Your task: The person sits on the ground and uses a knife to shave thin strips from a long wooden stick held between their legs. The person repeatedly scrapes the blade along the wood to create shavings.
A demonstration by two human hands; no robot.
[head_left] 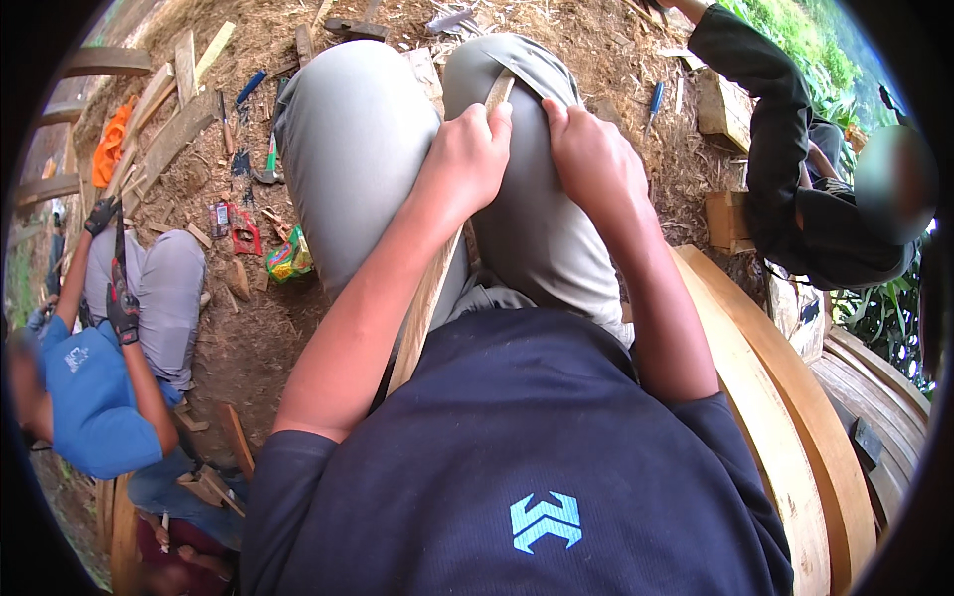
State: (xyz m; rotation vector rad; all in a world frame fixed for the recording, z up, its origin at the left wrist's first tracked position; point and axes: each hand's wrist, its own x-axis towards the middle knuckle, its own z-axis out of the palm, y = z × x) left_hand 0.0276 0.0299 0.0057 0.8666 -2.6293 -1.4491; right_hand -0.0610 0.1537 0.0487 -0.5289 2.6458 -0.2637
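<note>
A long, narrow wooden strip (424,308) slants from beside my torso, passes under my left forearm and shows again above my knuckles. My left hand (471,157) is closed around it near its upper end, over the gap between my knees. My right hand (599,151) is closed too, at the right knee of my grey trousers (542,233). Its thumb points up, close to a fold of grey cloth at the knee. What lies inside its fingers is hidden.
Left on the dirt lie a green-handled hammer (269,164), a blue-handled tool (250,87), a red tool (243,230) and a bright packet (289,255). A blue-handled screwdriver (655,101) lies right. Long curved boards (795,397) stand at my right. People sit on both sides.
</note>
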